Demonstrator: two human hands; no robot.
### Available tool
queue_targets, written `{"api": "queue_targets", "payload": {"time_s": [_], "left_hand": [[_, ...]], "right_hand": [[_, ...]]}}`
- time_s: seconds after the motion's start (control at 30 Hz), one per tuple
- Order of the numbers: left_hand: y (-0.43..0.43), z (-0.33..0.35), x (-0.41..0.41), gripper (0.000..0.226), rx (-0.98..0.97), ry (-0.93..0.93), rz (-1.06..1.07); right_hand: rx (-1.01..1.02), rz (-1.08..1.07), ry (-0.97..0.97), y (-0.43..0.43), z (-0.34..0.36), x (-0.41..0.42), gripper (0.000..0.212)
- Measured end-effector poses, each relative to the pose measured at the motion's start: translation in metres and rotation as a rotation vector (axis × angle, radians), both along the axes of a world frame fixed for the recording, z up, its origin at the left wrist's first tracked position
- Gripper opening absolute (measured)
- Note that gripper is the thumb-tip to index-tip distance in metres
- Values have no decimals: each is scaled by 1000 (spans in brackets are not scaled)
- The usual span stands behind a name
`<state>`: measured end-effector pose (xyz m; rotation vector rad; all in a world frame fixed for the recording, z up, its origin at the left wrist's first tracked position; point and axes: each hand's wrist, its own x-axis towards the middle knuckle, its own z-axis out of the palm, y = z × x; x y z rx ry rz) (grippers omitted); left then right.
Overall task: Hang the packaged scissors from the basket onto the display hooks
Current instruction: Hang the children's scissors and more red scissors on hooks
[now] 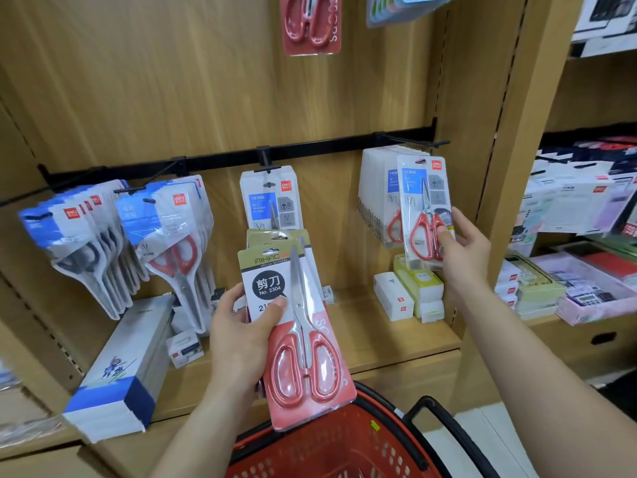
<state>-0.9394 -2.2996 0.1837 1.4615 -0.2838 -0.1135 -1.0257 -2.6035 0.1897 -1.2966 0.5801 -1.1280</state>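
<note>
Basket (331, 443) sits low in front of me, red w/ black handles. L hand (241, 336) grips a stack of red packs (303, 339) by the left edge, thumb across the top card's label, held above the basket & in front of the middle packs (270, 198). R hand (462, 246) pinches a white pack (425, 208) at its handle end, upright, top just under the right hook (427, 143), in front of the hung row (377, 191); can't tell if it's on the hook.

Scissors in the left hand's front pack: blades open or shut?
Shut: the scissors blades lie together in one point, red handles side by side.
</note>
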Motion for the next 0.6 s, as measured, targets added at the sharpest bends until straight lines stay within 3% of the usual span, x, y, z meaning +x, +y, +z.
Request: {"api": "queue_targets", "payload": {"time_s": [0.23, 0.4, 0.6], "left_hand": [[0, 0, 1, 35, 8, -1, 2], [-5, -3, 1, 44, 12, -3, -4], [-12, -5, 0, 44, -7, 3, -4]], "right_hand": [[-40, -38, 37, -7, 3, -8, 46], [-86, -36, 75, -9, 14, -12, 28], [-36, -18, 201, -16, 21, 18, 42]]}}
